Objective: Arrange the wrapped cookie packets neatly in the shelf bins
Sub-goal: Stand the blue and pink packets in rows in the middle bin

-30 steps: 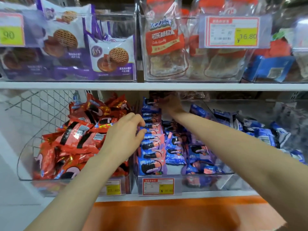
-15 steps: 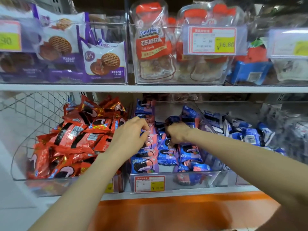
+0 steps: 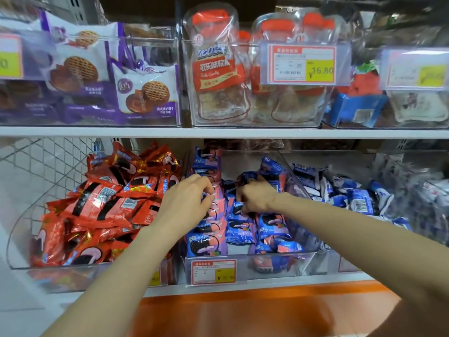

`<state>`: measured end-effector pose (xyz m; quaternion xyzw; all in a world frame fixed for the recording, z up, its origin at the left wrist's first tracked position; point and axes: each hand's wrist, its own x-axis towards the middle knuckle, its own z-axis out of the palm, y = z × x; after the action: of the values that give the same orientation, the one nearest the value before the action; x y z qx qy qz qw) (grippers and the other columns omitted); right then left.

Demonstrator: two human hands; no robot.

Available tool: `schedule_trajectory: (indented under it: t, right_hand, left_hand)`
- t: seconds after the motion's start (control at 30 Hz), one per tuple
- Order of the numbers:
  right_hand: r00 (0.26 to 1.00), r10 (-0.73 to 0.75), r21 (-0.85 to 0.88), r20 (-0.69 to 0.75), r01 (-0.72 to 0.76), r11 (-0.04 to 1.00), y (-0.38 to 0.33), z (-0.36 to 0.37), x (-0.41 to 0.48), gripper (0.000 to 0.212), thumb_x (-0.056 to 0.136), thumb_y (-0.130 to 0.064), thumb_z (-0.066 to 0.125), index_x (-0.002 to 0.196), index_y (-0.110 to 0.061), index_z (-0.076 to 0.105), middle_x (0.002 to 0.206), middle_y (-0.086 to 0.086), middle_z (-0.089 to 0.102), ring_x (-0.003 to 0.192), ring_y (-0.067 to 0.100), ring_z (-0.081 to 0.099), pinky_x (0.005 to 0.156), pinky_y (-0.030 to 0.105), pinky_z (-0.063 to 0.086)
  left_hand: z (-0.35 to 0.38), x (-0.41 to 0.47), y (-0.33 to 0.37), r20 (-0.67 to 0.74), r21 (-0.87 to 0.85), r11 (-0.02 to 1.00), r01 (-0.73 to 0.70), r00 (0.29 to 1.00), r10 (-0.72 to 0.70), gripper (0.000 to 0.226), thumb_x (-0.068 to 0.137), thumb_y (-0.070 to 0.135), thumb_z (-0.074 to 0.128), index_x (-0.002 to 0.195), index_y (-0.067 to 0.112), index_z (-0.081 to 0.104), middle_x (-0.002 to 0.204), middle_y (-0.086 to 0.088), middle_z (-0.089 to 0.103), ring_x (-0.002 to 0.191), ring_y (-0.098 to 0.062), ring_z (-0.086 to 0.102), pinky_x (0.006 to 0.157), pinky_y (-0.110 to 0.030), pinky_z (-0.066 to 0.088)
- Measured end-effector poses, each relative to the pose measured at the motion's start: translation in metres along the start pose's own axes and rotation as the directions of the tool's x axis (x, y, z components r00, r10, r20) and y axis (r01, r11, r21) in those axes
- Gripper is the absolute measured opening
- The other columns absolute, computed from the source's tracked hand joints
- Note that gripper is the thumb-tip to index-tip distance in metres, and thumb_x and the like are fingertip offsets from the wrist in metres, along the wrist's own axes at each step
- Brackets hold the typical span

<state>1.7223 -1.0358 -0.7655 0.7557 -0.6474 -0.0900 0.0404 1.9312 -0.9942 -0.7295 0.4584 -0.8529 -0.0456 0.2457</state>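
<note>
A clear middle bin [image 3: 301,263] on the lower shelf holds blue-and-pink cookie packets. On its left side stands an upright row of packets [image 3: 206,242]; looser packets [image 3: 269,227] lie on its right. My left hand [image 3: 187,203] rests on the upright row with its fingers curled over the packet tops. My right hand [image 3: 255,197] reaches into the loose pile, fingers curled round a blue packet [image 3: 239,209]. How firmly either hand holds is hard to tell.
A bin of red cookie packets [image 3: 97,207] sits to the left, a bin of blue-and-white packets [image 3: 352,193] to the right. The upper shelf edge [image 3: 218,133] runs just above the bins. A price tag [image 3: 213,272] hangs on the middle bin's front.
My right hand has pulled back from the rear of the middle bin to the loose packets near its middle. My left hand stays on the upright row. The view moved slightly.
</note>
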Motion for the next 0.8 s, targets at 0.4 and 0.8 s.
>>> schedule_trajectory:
  t: [0.4,0.8]
  right_hand:
    - [1.0,0.004,-0.163,-0.016,-0.007,0.987,0.001,0.007,0.01,0.076,0.073,-0.047,0.073,0.134,-0.011,0.045,0.138,0.008,0.045,0.129,0.028,0.037,0.105,0.038,0.027]
    - [0.996,0.072,-0.106,-0.044,-0.076,0.991,-0.002,0.01,0.016,0.075,0.073,-0.05,0.072,0.133,-0.016,0.042,0.132,0.009,0.052,0.126,0.029,0.041,0.104,0.041,0.026]
  left_hand:
    - [-0.001,-0.001,-0.003,0.018,-0.023,1.0,0.006,1.0,-0.006,0.009,0.092,0.024,0.052,0.099,0.021,0.058,0.103,0.008,0.052,0.092,-0.013,0.054,0.067,-0.026,0.034]
    - [0.001,0.0,-0.005,0.019,0.004,1.0,0.011,1.0,-0.011,0.01,0.093,0.025,0.052,0.1,0.022,0.057,0.103,0.009,0.052,0.092,-0.012,0.055,0.066,-0.025,0.031]
